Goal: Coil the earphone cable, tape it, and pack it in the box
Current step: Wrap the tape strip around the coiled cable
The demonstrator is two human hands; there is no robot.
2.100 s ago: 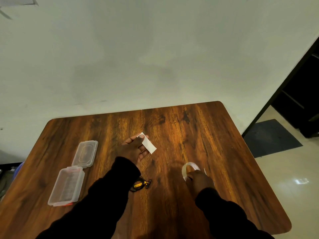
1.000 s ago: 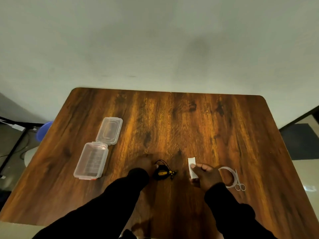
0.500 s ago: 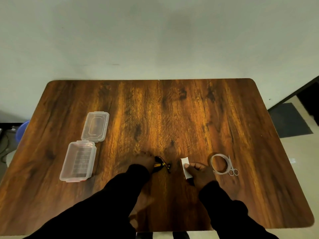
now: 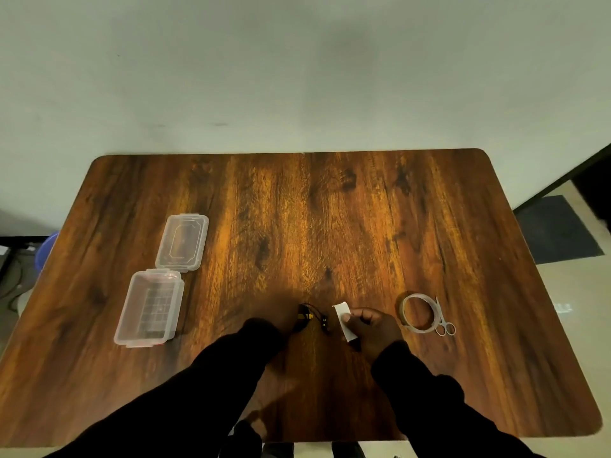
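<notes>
A wooden table [image 4: 380, 219] with dark grain and rounded corners fills the view, pushed up against a plain pale wall [image 4: 264, 67]. Small scissors [image 4: 444, 322] lie on it at four o'clock from its centre, blades pointing away. Off at three o'clock, a dark floor mat [image 4: 558, 231] sits on pale tiles. At nine o'clock, a blue object [image 4: 46, 246] peeks past the table's edge.

On the table [image 4: 363, 209], the box [image 4: 149, 307] sits at the left with its lid [image 4: 183, 242] just behind. The earphones [image 4: 310, 317] lie centre-front; tape roll [image 4: 417, 313] and scissors [image 4: 444, 323] lie together to the right.
</notes>
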